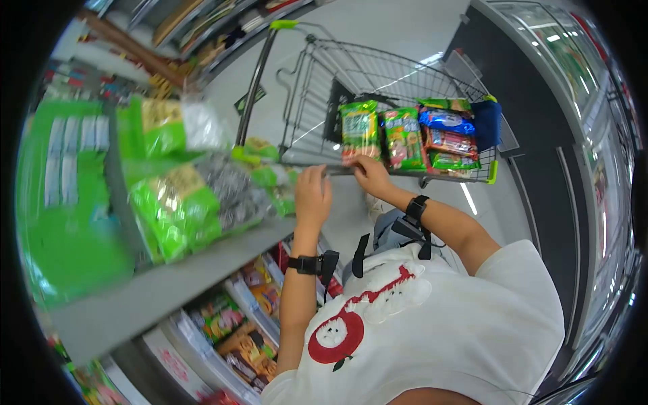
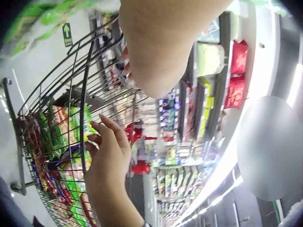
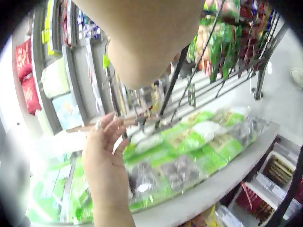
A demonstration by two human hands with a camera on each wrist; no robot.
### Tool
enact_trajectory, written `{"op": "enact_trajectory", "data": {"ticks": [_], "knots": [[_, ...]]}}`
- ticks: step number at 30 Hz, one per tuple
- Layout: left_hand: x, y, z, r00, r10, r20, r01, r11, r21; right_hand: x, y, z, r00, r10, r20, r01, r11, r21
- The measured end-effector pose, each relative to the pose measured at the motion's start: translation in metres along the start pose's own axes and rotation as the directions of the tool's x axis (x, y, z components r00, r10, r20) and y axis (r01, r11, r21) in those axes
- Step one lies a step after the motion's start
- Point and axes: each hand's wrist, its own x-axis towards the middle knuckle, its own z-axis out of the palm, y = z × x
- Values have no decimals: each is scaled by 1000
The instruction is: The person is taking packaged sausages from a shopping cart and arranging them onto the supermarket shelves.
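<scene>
A wire shopping cart [image 1: 304,88] stands in front of the person, with several colourful packets [image 1: 403,138] at its near right side. My left hand [image 1: 314,196] is at the cart's near rim, fingers loosely bent; in the right wrist view this hand [image 3: 106,163] shows its palm with nothing in it. Just right of it, my right hand [image 1: 372,178] has its fingertips at the same rim, below a green-and-yellow packet [image 1: 360,128]. In the left wrist view the right hand [image 2: 110,163] has bent fingers beside the wires; contact is unclear.
Green bags [image 1: 179,209] of dried food lie on a grey shelf [image 1: 135,304] at the left, beside a green box [image 1: 74,236]. Boxed snacks [image 1: 250,351] fill the lower shelf. Dark-based glass cabinets [image 1: 533,101] line the right side.
</scene>
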Motion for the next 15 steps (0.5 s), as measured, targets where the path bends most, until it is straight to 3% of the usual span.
{"op": "enact_trajectory", "data": {"ticks": [3, 6, 9, 12, 13, 15], "knots": [[41, -37, 66, 992, -16, 129, 28, 996, -90, 24, 39, -41, 993, 119, 23, -112, 975, -192], [63, -65, 114, 959, -150, 242, 195, 965, -177, 31, 75, -53, 961, 271, 47, -247, 926, -284], [86, -67, 131, 877, -271, 397, 318, 946, -55, 30, 116, -40, 909, 411, 71, -345, 836, -426], [97, -86, 157, 795, -392, 462, 432, 901, 21, 30, 125, -29, 821, 562, 103, -536, 820, -201], [102, -88, 160, 762, -452, 464, 493, 869, 38, 32, 134, -23, 792, 600, 112, -547, 779, -305], [109, -97, 171, 664, -565, 490, 602, 792, 98, 34, 142, -20, 786, 609, 103, -580, 785, -218]]}}
